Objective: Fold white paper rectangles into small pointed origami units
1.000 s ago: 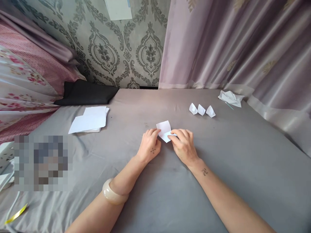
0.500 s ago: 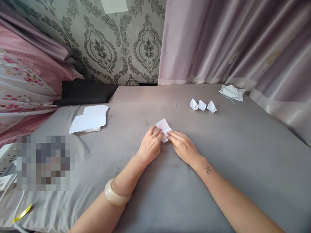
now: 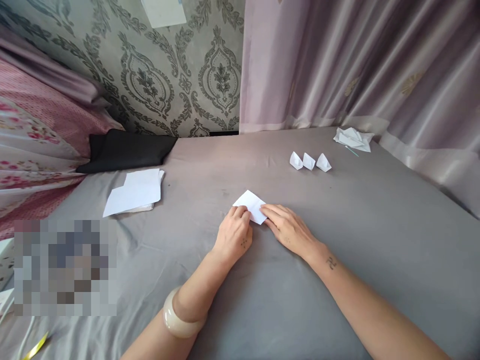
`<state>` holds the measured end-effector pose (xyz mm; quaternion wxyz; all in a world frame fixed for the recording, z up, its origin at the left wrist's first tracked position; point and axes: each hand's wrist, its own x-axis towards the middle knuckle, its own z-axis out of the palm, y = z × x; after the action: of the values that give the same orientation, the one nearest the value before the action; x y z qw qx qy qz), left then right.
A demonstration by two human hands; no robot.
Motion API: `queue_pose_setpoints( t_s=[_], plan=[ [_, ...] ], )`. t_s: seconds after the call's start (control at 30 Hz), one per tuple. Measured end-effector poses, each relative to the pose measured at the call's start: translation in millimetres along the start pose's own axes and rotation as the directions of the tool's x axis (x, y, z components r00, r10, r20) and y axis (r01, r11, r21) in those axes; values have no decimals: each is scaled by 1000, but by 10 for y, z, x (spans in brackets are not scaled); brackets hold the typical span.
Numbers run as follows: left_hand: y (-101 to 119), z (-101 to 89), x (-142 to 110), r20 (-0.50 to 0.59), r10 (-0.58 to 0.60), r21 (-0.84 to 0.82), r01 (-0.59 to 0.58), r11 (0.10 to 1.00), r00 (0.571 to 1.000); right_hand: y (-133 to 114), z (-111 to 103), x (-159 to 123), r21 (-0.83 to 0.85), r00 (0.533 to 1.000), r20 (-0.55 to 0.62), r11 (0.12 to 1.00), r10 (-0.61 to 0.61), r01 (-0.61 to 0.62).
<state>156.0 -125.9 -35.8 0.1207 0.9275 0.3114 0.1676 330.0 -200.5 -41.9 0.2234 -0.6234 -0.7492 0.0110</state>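
A small folded white paper [image 3: 250, 203] lies flat on the grey sheet [image 3: 262, 300] in the middle of the view. My left hand [image 3: 234, 235] rests on its near left edge with the fingertips curled down onto it. My right hand [image 3: 288, 230] lies flat beside it, its stretched fingers pressing the paper's near right corner. A pale bangle [image 3: 180, 317] sits on my left wrist.
Three small folded paper boats [image 3: 310, 161] stand in a row at the back right. Crumpled paper scraps [image 3: 353, 138] lie by the curtain. A stack of white sheets [image 3: 134, 190] lies at the left, near a black cushion [image 3: 127, 149]. A yellow strip [image 3: 35, 346] shows bottom left.
The raised flap of the paper has been pressed down flat. My right hand's fingers have stretched out over the paper, and the view has shifted slightly.
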Motion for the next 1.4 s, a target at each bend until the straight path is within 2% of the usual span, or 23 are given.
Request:
queue_pose_setpoints(
  t_s=[0.1,0.2,0.5,0.8,1.0,1.13,1.4],
  plan=[
    [-25,75,-20,-78,-108,-117,99,988,991,2,22,1,58,996,8,995,84,-84],
    [-57,137,-33,-133,-167,-200,138,970,977,2,49,9,108,986,-17,981,163,-161],
    [-27,132,3,-153,-282,-300,228,926,947,-73,87,91,237,937,-114,925,331,-298],
    [5,116,34,-137,-339,-322,282,904,931,-88,130,132,223,928,-124,921,352,-320],
    [-2,142,42,-171,-356,-352,280,893,919,-55,180,148,145,934,-166,945,315,-293],
    [-8,156,50,-153,-374,-361,301,883,915,-63,195,154,101,937,-185,954,297,-283],
    [-19,218,77,-164,-412,-324,346,881,896,-93,240,165,-4,934,-195,952,299,-306]
  ],
)
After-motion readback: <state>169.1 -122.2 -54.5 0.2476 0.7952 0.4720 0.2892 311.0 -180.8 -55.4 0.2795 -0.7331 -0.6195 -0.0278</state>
